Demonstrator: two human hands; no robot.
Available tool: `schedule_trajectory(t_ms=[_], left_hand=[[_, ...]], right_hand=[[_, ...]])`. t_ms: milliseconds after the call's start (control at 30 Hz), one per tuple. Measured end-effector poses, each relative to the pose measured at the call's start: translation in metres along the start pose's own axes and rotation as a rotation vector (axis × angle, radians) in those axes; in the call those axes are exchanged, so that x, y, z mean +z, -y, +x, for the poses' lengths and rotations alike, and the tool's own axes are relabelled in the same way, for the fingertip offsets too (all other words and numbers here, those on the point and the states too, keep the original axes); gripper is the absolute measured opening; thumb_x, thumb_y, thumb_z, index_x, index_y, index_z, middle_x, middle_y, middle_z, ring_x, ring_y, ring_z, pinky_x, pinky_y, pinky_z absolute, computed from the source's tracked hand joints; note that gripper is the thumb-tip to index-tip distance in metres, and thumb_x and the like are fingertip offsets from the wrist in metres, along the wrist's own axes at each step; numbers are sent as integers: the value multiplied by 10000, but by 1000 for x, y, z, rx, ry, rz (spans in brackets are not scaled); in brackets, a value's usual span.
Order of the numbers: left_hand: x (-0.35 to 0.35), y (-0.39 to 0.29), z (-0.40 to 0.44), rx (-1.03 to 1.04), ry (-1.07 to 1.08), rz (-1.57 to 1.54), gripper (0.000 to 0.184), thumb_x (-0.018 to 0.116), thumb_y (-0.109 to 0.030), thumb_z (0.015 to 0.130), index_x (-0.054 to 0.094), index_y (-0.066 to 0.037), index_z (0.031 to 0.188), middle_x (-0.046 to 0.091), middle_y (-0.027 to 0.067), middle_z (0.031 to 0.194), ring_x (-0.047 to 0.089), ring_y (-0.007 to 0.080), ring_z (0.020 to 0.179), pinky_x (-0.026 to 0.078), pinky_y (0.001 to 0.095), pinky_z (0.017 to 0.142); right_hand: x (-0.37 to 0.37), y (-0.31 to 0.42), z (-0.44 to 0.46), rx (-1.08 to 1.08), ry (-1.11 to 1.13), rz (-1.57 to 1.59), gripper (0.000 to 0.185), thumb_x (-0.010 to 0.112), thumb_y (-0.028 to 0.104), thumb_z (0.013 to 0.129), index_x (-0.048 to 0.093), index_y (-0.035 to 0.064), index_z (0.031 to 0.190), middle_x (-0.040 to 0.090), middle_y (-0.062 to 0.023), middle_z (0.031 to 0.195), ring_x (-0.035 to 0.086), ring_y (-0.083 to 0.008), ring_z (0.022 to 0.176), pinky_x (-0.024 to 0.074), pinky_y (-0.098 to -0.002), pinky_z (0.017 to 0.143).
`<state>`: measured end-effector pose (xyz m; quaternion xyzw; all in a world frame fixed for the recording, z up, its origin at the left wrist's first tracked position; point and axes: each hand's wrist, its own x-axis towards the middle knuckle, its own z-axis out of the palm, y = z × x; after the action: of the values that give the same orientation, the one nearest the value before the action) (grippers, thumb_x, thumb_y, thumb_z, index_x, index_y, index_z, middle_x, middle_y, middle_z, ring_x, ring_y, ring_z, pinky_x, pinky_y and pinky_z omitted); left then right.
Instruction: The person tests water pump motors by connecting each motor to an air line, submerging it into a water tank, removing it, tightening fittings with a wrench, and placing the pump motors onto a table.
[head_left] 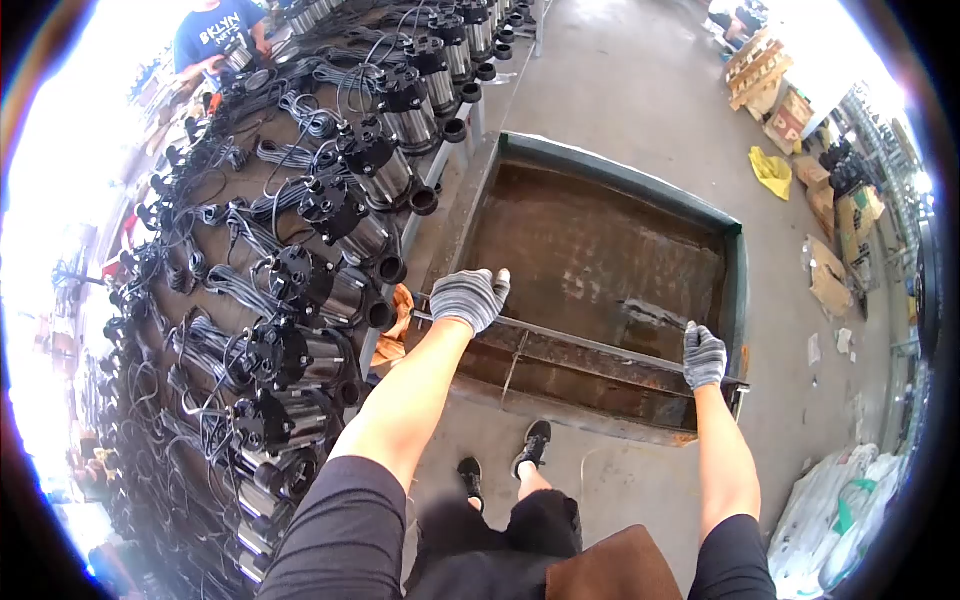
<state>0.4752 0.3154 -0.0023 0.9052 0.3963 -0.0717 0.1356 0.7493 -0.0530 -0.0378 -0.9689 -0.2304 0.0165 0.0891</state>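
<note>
Both my hands wear grey striped gloves. My left hand [468, 300] is closed over the left part of a thin metal bar [590, 343], its thumb sticking out toward the right. My right hand [704, 356] forms a fist at the bar's other end, near the right wall; its palm side is hidden. The bar crosses the near part of a large rectangular metal tank [741, 270] with a rusty brown inside. A shorter rod [515, 366] runs from the bar to the near rim. Some orange-brown material [397, 325] lies beside my left hand.
Rows of steel and black pumps [375, 165] with coiled cables crowd a table along the left. Another person [215, 38] works at its far end. Right of the tank, the floor holds a yellow bag [770, 173], wooden pallets [757, 72], cardboard [828, 278] and white sacks [830, 510].
</note>
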Motion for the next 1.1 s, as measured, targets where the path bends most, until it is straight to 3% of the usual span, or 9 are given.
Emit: schedule_trajectory(t_ms=[400, 500, 667, 700, 800, 833, 867, 933, 1100], left_hand=[[3, -14, -20, -22, -1, 11, 579, 362, -524, 1056, 744, -89, 1025, 747, 200, 1025, 714, 368, 993, 547, 503, 900], [10, -10, -28, 137, -465, -50, 376, 516, -424, 1030, 675, -103, 914, 714, 164, 890, 689, 379, 861, 536, 514, 813], [-47, 16, -156, 57, -891, -617, 103, 685, -148, 935, 669, -52, 970, 683, 147, 960, 659, 330, 910, 524, 432, 809], [-60, 32, -193, -3, -970, -632, 105, 696, -133, 930, 668, -46, 981, 676, 133, 958, 656, 300, 900, 523, 411, 813], [-94, 98, -295, -406, -1083, -565, 128, 642, -171, 1014, 655, -56, 961, 626, 55, 914, 590, 207, 835, 499, 359, 771], [-101, 112, -321, -558, -1204, -901, 189, 637, -224, 1032, 645, -60, 938, 581, 20, 885, 553, 155, 769, 486, 328, 719], [-83, 162, -353, -409, -1307, -1419, 67, 642, -136, 1011, 675, -87, 980, 648, 8, 900, 580, 83, 759, 494, 247, 664], [-155, 175, -416, -368, -1012, -614, 268, 587, -281, 1024, 654, -23, 1010, 590, 28, 818, 556, 121, 694, 484, 285, 610], [-293, 147, -429, 557, -428, -294, 256, 595, -272, 1021, 668, -27, 1010, 610, 37, 843, 573, 128, 707, 492, 289, 619]], right_hand=[[-19, -5, -12, 30, 38, 78, 500, 507, 499, 1033, 724, 55, 956, 704, -267, 921, 677, -468, 906, 539, -541, 789], [-14, -10, -11, -46, 53, 141, 525, 447, 503, 1058, 691, 62, 912, 697, -248, 838, 664, -480, 829, 508, -560, 734], [-8, -16, -11, -67, 20, 232, 507, 521, 471, 1055, 670, 9, 911, 674, -264, 816, 613, -469, 741, 481, -509, 676], [8, -33, -9, -193, -117, 324, 438, 553, 415, 1061, 671, 17, 919, 670, -157, 718, 582, -346, 624, 453, -432, 601], [6, -41, -30, 37, 44, 846, 315, 592, 381, 1062, 681, 90, 979, 508, 81, 681, 474, -30, 607, 364, -252, 528], [-21, -17, -50, 113, 146, 1003, 298, 604, 370, 1055, 682, 86, 1009, 576, 45, 701, 505, -49, 586, 378, -242, 514], [-68, 26, -77, 59, 307, 990, 282, 616, 345, 1049, 686, 75, 1005, 610, 24, 720, 530, -60, 584, 392, -243, 511], [-161, 89, -122, -58, 692, 1073, 244, 651, 282, 1024, 697, 43, 1026, 668, -26, 757, 588, -98, 608, 440, -266, 529], [-330, 178, -154, -1133, 1451, 1096, 254, 744, 212, 933, 752, 6, 1082, 667, -120, 751, 651, -292, 678, 529, -369, 621]])
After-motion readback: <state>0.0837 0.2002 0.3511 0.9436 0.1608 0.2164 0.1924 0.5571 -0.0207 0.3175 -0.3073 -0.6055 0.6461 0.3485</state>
